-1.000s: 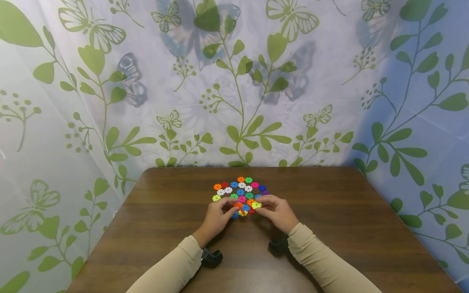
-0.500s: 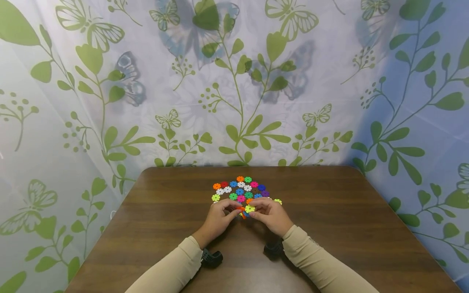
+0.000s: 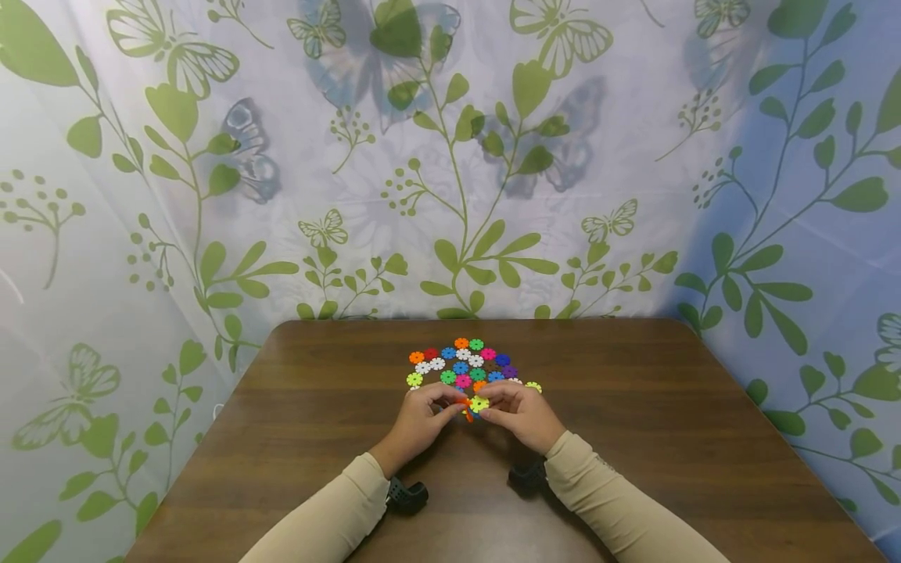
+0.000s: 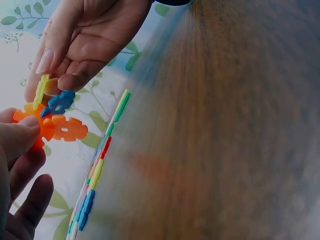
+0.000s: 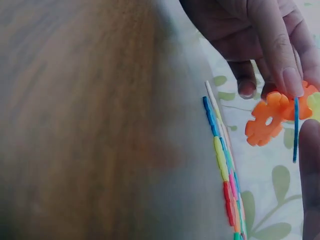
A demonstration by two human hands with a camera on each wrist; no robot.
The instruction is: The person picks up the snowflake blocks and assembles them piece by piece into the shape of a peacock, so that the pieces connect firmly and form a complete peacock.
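My left hand (image 3: 421,418) pinches a small cluster of notched, flower-shaped interlocking discs. In the left wrist view its thumb lies on an orange disc (image 4: 30,112), joined to a second orange disc (image 4: 69,128) and a blue disc (image 4: 60,103). My right hand (image 3: 524,414) pinches a yellow disc (image 3: 479,404) by its edge, fingertips above and thumb below. The yellow disc stands edge-on right at the orange cluster in the left wrist view. Seen from the right wrist, the blue disc (image 5: 295,130) appears as a thin upright line between the hands.
Loose discs in many colours, such as a green disc (image 3: 476,344) and a white disc (image 3: 438,364), lie flat just beyond the hands on the brown wooden table (image 3: 338,367). Behind its far edge hangs a leaf-and-butterfly patterned cloth (image 3: 394,188). Dark wrist devices (image 3: 407,496) sit under both wrists.
My right hand has moved left, bringing the yellow disc up to the orange cluster in my left hand. Over the last half second both hands have stayed almost in place.
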